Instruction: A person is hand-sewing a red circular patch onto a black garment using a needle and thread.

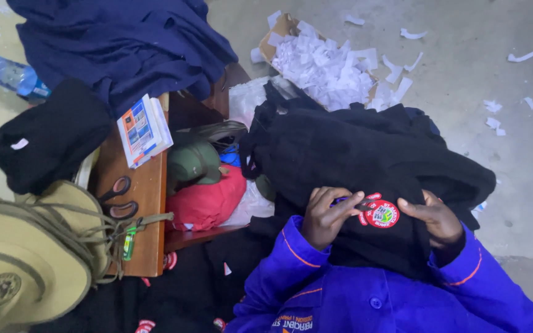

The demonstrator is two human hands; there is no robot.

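A black knitted garment [365,160] lies over my lap, spread toward the floor. On its near part sits a round red, white and green badge [380,213]. My left hand [328,213] rests on the garment just left of the badge, fingers curled, with a thin purple object between fingertips and the badge edge. My right hand [434,217] presses the cloth on the badge's right side, thumb pointing at it. Both arms wear bright blue sleeves with orange piping.
A low wooden table [146,197] at left bears scissors [117,198], a small stack of booklets [144,129], tan hats [38,253] and dark blue cloth [124,43]. A cardboard box of white paper scraps [322,61] lies on the concrete floor; red and green cloth [205,197] beside the table.
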